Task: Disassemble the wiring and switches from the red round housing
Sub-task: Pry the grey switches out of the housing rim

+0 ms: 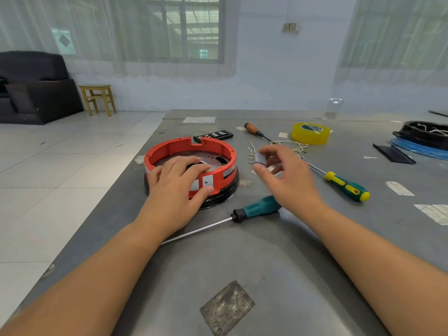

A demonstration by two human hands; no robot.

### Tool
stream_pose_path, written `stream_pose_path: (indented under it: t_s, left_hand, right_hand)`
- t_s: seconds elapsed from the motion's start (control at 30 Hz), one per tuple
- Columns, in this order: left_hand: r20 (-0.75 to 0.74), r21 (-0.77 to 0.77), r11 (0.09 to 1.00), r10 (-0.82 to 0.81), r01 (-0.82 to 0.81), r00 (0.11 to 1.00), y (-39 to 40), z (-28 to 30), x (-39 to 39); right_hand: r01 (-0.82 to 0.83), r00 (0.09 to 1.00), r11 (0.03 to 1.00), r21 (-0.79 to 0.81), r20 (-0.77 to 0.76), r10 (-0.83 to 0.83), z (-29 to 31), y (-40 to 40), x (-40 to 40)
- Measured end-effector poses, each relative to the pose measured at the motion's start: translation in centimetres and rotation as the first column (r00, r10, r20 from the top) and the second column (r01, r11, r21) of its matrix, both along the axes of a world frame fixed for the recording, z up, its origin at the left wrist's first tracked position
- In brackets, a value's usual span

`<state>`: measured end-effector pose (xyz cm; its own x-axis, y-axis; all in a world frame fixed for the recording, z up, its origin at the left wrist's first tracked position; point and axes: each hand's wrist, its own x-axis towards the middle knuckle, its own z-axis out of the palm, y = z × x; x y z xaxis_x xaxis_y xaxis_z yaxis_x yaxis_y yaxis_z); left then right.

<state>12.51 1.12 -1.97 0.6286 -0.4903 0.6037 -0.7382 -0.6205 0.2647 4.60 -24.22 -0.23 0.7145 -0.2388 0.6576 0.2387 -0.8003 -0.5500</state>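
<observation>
Red round housing point(219, 147) sits on the grey bench point(266, 275), left of centre, stacked on a black ring base point(225, 192). Left hand point(177, 187) lies over the near rim, fingers reaching into the bowl, thumb pressed on the outer wall by a white label; grip is a brace on the housing rather than a full clench. Right hand point(283, 173) hangs just right of the housing, above the bench, pinching a small grey block point(260, 158), probably 1 of the switches, between thumb and fingertips. A loose tangle of pale wiring point(294, 146) lies beyond it, near a yellow tape roll point(310, 133). 3 screwdrivers around: teal-handled point(257, 208) just below the right wrist, green-and-yellow point(346, 185) to the right, wooden-handled point(253, 129) at the back. A black bit case point(213, 135) sits behind the housing. Judgement: wiring looks mostly out; the interior shows bare plate, though the left hand hides part of it. Risks: the pinch on the block is light and fingertip-only, so it could drop and skitter across the smooth bench; whether any lead trails from it cannot be told, and a snagged one would tug. The right forearm hovers over the teal handle and could roll it off the near edge.
</observation>
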Motion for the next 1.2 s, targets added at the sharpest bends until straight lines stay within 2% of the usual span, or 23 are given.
stream_pose_path:
  t_s: [0.13,0.27,0.47,0.63,1.0,1.1,1.2]
  left_hand:
    - [-0.018,-0.003,0.999,0.035,-0.036,0.999,-0.1,-0.3,0.4]
    - [-0.017,0.011,0.998,0.055,-0.055,0.998,-0.4,-0.4,0.4]
    - [-0.031,0.007,0.998,0.070,-0.070,0.997,-0.9,-0.5,0.7]
    - [-0.043,0.008,0.997,0.073,-0.073,0.996,-1.1,-0.6,0.9]
    - [-0.033,0.012,0.997,0.075,-0.074,0.997,-1.2,-0.6,1.0]
    - [-0.036,0.019,0.997,0.074,-0.074,0.997,-1.2,-0.6,1.1]
    - [-0.039,0.021,0.997,0.080,-0.079,0.996,-1.2,-0.6,1.0]
  right_hand:
    - [0.195,0.979,0.980,0.022,-0.067,-0.194,-0.8,-4.4,1.3]
    - [0.295,0.938,0.952,-0.079,-0.165,-0.305,-1.7,-6.8,3.7]
    - [0.305,0.906,0.880,-0.365,-0.176,-0.386,-1.6,-7.2,7.4]
    - [0.288,0.880,0.821,-0.492,-0.202,-0.429,-1.8,-7.7,9.4]
    - [0.285,0.827,0.852,-0.440,-0.336,-0.451,-2.0,-9.0,9.9]
    - [0.310,0.769,0.824,-0.474,-0.385,-0.511,-2.2,-8.8,8.9]
    - [0.248,0.711,0.806,-0.537,-0.464,-0.528,-2.7,-8.7,8.2]
